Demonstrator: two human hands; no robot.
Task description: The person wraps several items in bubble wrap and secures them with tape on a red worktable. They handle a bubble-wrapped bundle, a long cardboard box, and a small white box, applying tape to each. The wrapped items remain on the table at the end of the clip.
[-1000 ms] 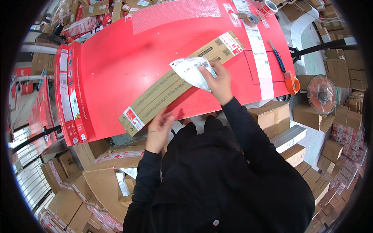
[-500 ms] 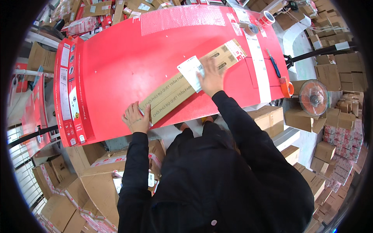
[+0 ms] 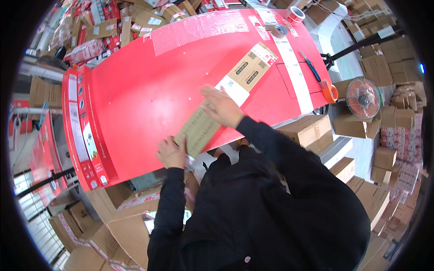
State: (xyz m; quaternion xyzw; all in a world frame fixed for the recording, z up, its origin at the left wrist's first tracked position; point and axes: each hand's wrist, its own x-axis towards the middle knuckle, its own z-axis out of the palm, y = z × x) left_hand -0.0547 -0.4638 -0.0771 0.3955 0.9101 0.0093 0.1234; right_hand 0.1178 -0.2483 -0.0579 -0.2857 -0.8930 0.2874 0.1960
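A long, flat brown cardboard box (image 3: 199,131) lies slanted across the red tabletop (image 3: 135,95), its near end at the table's front edge. Around that near end my left hand (image 3: 172,152) has its grip, thumb on the box's top edge. My right hand (image 3: 221,107) lies over the middle of the box with fingers stretched out, somewhat blurred. A white paper label (image 3: 236,93) sits across the box just beyond this hand, partly covered by it.
Tape rolls (image 3: 295,15) (image 3: 279,30) stand at the far right, an orange tape roll (image 3: 331,92) at the right edge. A blue-handled cutter (image 3: 311,67) lies nearby. Red flattened packaging (image 3: 86,131) lines the left edge. Cartons (image 3: 312,132) and a fan (image 3: 362,98) stand beyond the table.
The box has turned steeper, its near end shifting right and toward me with my left hand. My right hand has slid off the label down toward the box's middle.
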